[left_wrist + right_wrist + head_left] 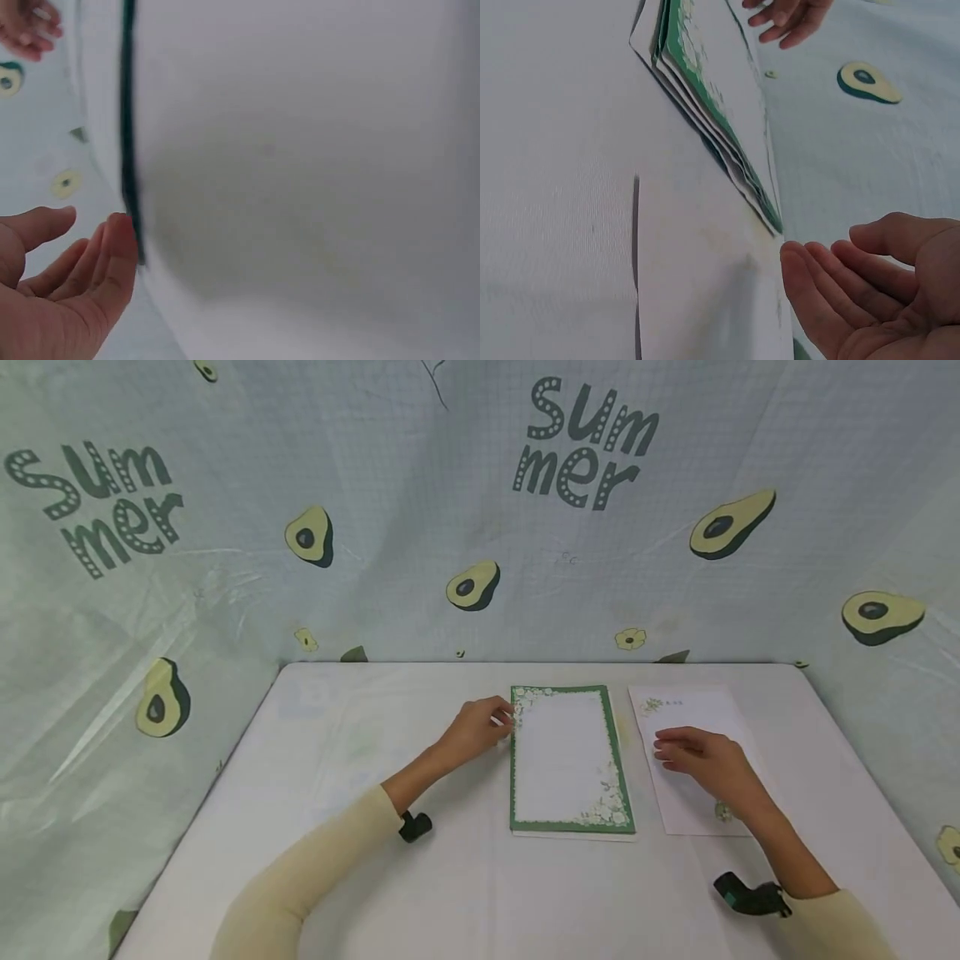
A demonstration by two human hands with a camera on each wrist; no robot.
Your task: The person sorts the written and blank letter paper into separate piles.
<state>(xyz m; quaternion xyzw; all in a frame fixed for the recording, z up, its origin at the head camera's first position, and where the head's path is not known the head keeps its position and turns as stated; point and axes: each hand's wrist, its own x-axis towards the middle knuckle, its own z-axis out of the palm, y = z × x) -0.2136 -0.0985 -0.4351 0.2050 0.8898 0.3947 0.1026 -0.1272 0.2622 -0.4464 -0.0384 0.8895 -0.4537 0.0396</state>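
A stack of paper sheets lies upright in the middle of the table, its top sheet bordered in green with white flowers in two corners. My left hand is at the stack's left edge, its fingertips right at the green border and its fingers loosely bent. To the right lies a white sheet with a small leafy print at its top. My right hand hovers over that sheet, fingers relaxed and nothing between them. From the right wrist view, the layered edges of several sheets show in the stack.
A white cloth covers the table. Behind it and along the sides hangs a pale curtain printed with avocados and lettering. A small dark camera sits at the left wrist, another camera at the right.
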